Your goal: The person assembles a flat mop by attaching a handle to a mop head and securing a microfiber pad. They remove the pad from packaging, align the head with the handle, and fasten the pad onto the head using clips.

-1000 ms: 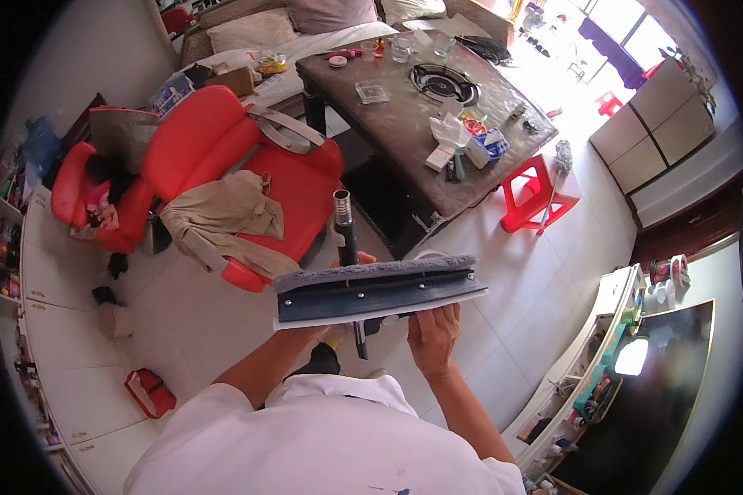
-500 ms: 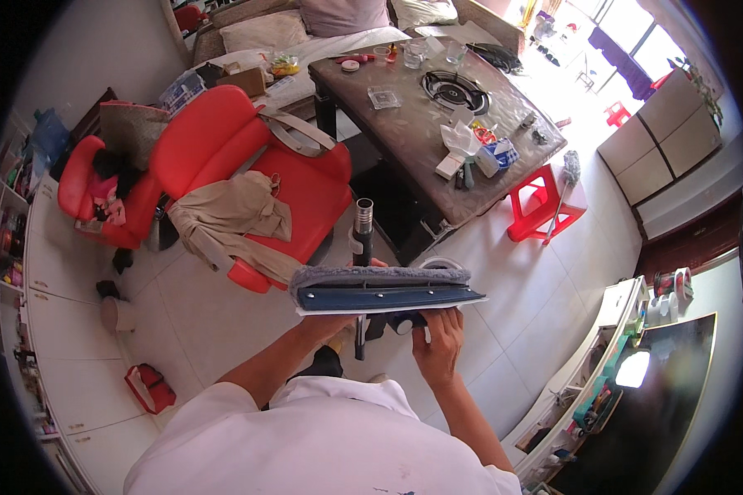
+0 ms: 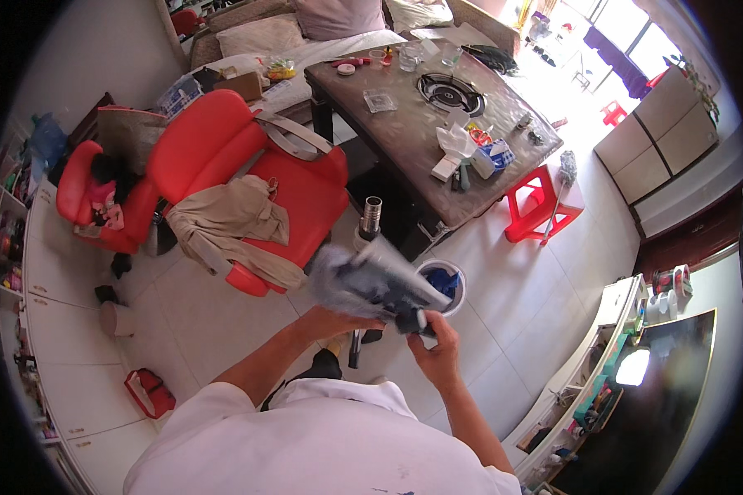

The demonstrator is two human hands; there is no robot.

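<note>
A flat mop head, smeared by motion, hangs tilted in front of me, with a grey plush pad and a dark joint on its near side. My left hand grips its lower left edge, fingers partly hidden. The dark joint at its near right corner is in my right hand, thumb and fingers closed round it. Behind the head stands a pole with a bare metal upper end; its dark lower end shows below my left hand. Whether that hand also touches the pole, I cannot tell.
Just beyond my hands a white bucket with a blue cloth stands on the floor. A red chair draped with a beige garment is ahead left. Ahead right are a dark table and a red stool.
The mop head has turned from level, edge toward me, to a slant with its right side lower. My right hand has shifted slightly left, and the bucket behind has come into fuller sight.
</note>
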